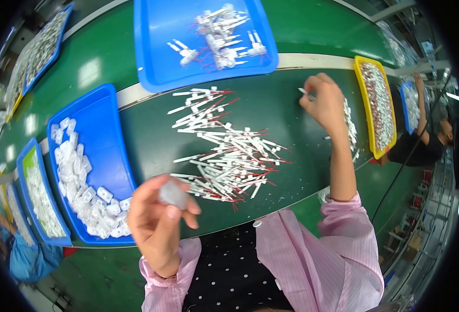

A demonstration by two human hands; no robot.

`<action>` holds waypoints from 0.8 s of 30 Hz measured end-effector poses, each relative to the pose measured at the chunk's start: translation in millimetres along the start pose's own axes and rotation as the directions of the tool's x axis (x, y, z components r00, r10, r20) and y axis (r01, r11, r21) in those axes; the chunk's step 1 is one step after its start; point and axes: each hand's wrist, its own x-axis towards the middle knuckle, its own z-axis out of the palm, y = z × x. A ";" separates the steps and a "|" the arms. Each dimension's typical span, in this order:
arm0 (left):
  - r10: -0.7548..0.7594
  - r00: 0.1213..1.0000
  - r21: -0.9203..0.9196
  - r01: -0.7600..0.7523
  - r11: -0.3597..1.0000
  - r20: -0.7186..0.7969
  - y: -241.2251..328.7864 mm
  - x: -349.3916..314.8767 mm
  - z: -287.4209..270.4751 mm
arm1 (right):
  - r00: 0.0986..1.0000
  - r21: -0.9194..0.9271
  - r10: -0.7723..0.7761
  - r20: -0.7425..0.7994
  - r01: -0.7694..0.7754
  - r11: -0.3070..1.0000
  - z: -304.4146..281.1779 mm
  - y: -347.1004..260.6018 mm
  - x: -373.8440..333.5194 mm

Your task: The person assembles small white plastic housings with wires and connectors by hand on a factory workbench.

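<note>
My left hand (154, 226), near the front edge of the green table, is closed on a translucent white plastic housing (173, 194), held up between thumb and fingers. Farther off to the right, my right hand (325, 104) pinches a thin white stick-like piece (303, 91); most of it is hidden by the fingers. Between the hands lies a loose pile of white sticks with red wires (234, 156). Small white pieces (350, 127) are strewn beside my right forearm. Left of my left hand, a blue tray (102, 125) holds many similar housings (81, 166).
At the back, a large blue tray (162, 23) holds housings with white sticks in them (221, 36). A yellow tray (362, 88) of small parts stands at the right, with a co-worker (422, 140) beyond. More filled trays (60, 241) line the left.
</note>
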 end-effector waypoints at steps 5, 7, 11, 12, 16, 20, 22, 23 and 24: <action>-0.181 0.973 -0.348 0.220 0.912 0.141 -9.6 1.0 1.1 | 0.973 0.742 0.217 -0.076 -0.090 0.664 -42.8 -60.4 -18.6; -0.205 0.957 -0.428 0.276 0.861 0.206 -8.9 2.5 2.0 | 0.994 0.941 0.053 -0.097 0.074 0.329 -52.6 -90.5 -30.7; -0.133 0.950 -0.486 0.261 0.834 0.283 -15.7 5.4 2.5 | 0.993 0.993 -0.117 -0.009 -0.005 -0.118 -64.6 -127.3 -46.9; -0.137 0.950 -0.485 0.264 0.834 0.280 -16.0 5.5 2.7 | 0.990 0.995 -0.143 -0.011 -0.004 -0.102 -67.1 -131.0 -45.4; -0.129 0.958 -0.476 0.242 0.846 0.258 -14.0 2.9 3.4 | 0.976 0.999 -0.215 -0.045 0.044 -0.011 -68.6 -133.7 -40.6; -0.114 0.968 -0.403 0.198 0.894 0.223 -11.1 0.4 6.9 | 0.971 0.997 -0.231 -0.059 0.069 0.038 -73.9 -133.6 -40.6; -0.106 0.970 -0.397 0.189 0.898 0.220 -10.1 0.0 8.2 | 0.960 0.982 -0.254 -0.117 0.150 0.116 -76.0 -134.2 -39.0; -0.098 0.971 -0.391 0.179 0.903 0.218 -9.8 -0.4 8.5 | 0.960 0.982 -0.254 -0.116 0.149 0.115 -76.6 -134.4 -38.6; -0.098 0.971 -0.390 0.178 0.903 0.217 -9.3 -0.7 8.5 | 0.956 0.980 -0.263 -0.127 0.162 0.117 -77.0 -134.7 -38.1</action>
